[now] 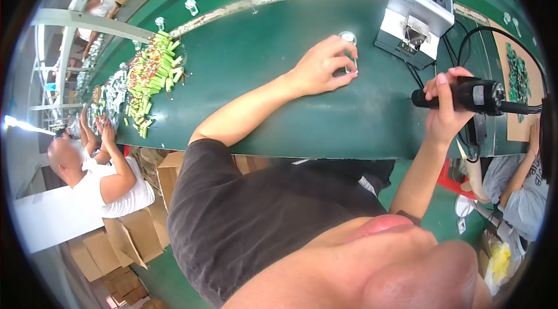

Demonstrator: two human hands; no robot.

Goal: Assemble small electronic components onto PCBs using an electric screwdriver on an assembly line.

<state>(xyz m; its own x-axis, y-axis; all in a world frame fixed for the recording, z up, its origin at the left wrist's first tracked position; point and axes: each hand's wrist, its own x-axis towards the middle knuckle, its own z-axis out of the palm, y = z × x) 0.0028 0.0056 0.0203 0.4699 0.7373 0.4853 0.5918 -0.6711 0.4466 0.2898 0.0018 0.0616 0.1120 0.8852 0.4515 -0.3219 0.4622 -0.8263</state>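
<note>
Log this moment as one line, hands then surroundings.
left hand: at small white piece | right hand: gripping black tool | surface: green table | nearby: grey machine, yellow-green cylinders

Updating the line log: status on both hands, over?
Left hand at small pale part, fingers curled, grip unclear. Right hand gripping black corded tool. Silver-grey machine just beyond right hand.

From where I stand, a hand could slide over the green table (232, 41) between the heap of green sticks (152, 70) and the person's left hand (321, 68). The left arm (244, 108) cuts across the near side there. There is room between both hands too. Farther right, the grey machine (415, 15), black wires (449, 50), right hand (445, 110) and fat black tool (474, 95) get in the way.
</note>
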